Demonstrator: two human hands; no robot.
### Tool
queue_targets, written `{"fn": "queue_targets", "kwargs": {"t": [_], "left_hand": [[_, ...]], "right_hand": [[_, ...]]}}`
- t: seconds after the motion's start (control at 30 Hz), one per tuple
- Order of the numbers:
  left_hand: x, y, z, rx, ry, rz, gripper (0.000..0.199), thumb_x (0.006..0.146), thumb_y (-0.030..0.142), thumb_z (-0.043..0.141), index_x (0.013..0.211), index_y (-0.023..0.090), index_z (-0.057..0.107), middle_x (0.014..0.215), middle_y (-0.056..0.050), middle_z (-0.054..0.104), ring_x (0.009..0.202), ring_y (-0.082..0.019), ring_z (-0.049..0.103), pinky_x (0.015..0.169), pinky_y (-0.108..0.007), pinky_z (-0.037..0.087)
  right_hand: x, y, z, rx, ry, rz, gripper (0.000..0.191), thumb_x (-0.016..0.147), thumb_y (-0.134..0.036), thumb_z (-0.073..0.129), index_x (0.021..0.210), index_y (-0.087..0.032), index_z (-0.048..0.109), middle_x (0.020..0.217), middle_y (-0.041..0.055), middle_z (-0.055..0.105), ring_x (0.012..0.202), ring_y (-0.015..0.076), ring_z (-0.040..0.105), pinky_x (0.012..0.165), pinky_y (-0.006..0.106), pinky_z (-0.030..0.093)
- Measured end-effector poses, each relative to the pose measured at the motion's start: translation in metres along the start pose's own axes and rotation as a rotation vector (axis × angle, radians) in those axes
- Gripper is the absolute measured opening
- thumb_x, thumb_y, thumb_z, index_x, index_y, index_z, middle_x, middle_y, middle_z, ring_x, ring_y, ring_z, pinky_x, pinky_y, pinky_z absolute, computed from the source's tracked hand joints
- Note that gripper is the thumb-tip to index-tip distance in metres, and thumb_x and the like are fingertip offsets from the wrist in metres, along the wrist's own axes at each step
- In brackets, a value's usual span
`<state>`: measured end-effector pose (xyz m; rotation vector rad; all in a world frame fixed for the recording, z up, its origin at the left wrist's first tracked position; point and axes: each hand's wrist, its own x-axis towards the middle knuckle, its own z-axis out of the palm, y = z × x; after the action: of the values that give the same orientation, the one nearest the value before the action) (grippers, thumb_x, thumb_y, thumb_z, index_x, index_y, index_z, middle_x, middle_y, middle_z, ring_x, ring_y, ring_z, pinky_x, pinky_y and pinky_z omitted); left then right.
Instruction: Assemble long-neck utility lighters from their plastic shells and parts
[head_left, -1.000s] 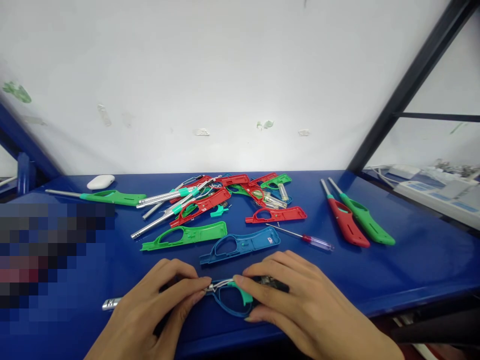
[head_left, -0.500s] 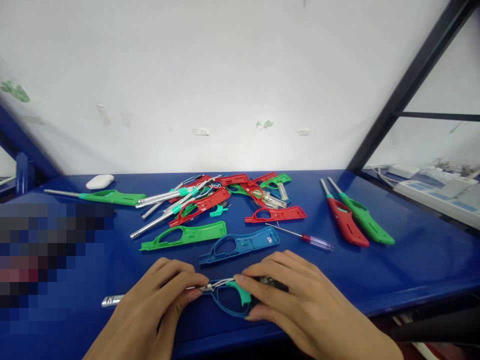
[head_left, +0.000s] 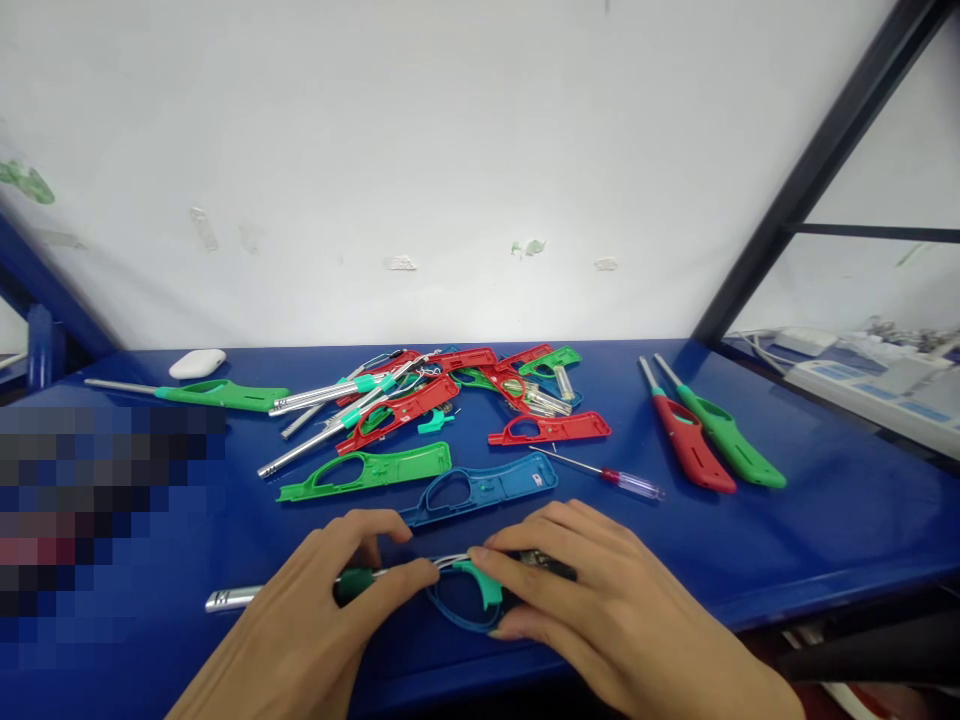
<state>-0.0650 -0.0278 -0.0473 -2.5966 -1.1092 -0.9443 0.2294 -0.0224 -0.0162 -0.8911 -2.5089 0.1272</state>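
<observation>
A partly assembled blue gas lighter (head_left: 460,622) lies near the table's front edge, with a teal trigger (head_left: 482,585) and white wires (head_left: 450,561) along its top. My right hand (head_left: 581,590) grips its handle end, hiding much of it; a dark part (head_left: 551,565) shows between the fingers. My left hand (head_left: 330,590) arches over the front section, forefinger lifted away from the thumb. The thumb tip is at the wires, and a dark green collar (head_left: 352,584) shows between thumb and forefinger. Its silver tube (head_left: 234,599) sticks out to the left.
Beyond my hands lie a blue half-shell (head_left: 491,487), a green half-shell (head_left: 367,474), and a screwdriver (head_left: 630,482). Behind them is a heap of red shells (head_left: 412,412) and metal tubes (head_left: 322,445). Whole red (head_left: 694,445) and green (head_left: 739,440) lighters lie right; another green lighter (head_left: 225,396) lies left.
My left forefinger and thumb have parted from their pinch on the wires, uncovering the green collar. The thumb has shifted right along the wires. My right hand keeps its grip.
</observation>
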Motion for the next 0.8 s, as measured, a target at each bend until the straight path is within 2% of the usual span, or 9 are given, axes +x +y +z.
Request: {"fn": "queue_targets", "kwargs": {"t": [0.13,0.23,0.37,0.5,0.63,0.8], "left_hand": [[0.002,0.002,0.0,0.025,-0.031,-0.007,0.062,0.085,0.01,0.051,0.139,0.036,0.066,0.125,-0.005,0.073,0.104,-0.018,0.076,0.088,-0.024,0.063],[0.005,0.004,-0.001,0.008,-0.052,0.02,0.061,0.084,0.014,0.054,0.139,0.037,0.066,0.124,-0.004,0.073,0.101,-0.018,0.076,0.085,-0.024,0.064],[0.006,0.006,-0.001,0.003,-0.008,0.013,0.06,0.082,0.01,0.052,0.133,0.035,0.069,0.121,-0.003,0.072,0.101,-0.015,0.075,0.088,-0.021,0.062],[-0.002,0.004,0.002,-0.002,-0.012,0.001,0.059,0.086,0.009,0.049,0.135,0.036,0.068,0.126,-0.003,0.067,0.106,-0.014,0.073,0.091,-0.02,0.06],[-0.012,-0.001,0.006,0.007,-0.057,-0.012,0.064,0.09,0.008,0.049,0.144,0.04,0.062,0.135,-0.004,0.062,0.116,-0.015,0.069,0.096,-0.021,0.057],[-0.014,-0.003,0.004,0.018,-0.125,0.014,0.079,0.082,0.002,0.052,0.151,0.04,0.055,0.138,-0.004,0.062,0.121,-0.018,0.066,0.099,-0.025,0.057]], "right_hand": [[0.0,-0.001,-0.001,0.018,0.021,0.01,0.031,0.112,-0.039,0.054,0.139,-0.028,0.066,0.12,-0.0008,0.076,0.109,0.0198,0.07,0.101,0.037,0.052],[-0.001,0.0,0.0,0.051,0.06,0.011,0.029,0.11,-0.041,0.058,0.134,-0.027,0.068,0.12,-0.0017,0.078,0.107,0.019,0.072,0.101,0.036,0.052],[-0.002,0.001,0.004,0.103,0.096,0.021,0.028,0.107,-0.039,0.065,0.132,-0.026,0.069,0.121,-0.004,0.08,0.107,0.0176,0.073,0.099,0.033,0.053],[-0.004,0.002,0.005,0.117,0.125,0.031,0.029,0.105,-0.04,0.068,0.13,-0.026,0.069,0.12,-0.0051,0.081,0.108,0.017,0.074,0.099,0.033,0.053],[-0.005,0.002,0.006,0.099,0.146,0.026,0.028,0.105,-0.04,0.068,0.13,-0.026,0.07,0.12,-0.0053,0.081,0.108,0.0169,0.074,0.098,0.033,0.054],[-0.004,0.002,0.006,0.087,0.159,0.018,0.027,0.107,-0.042,0.065,0.125,-0.025,0.073,0.116,-0.0039,0.082,0.107,0.0171,0.075,0.099,0.033,0.055]]}}
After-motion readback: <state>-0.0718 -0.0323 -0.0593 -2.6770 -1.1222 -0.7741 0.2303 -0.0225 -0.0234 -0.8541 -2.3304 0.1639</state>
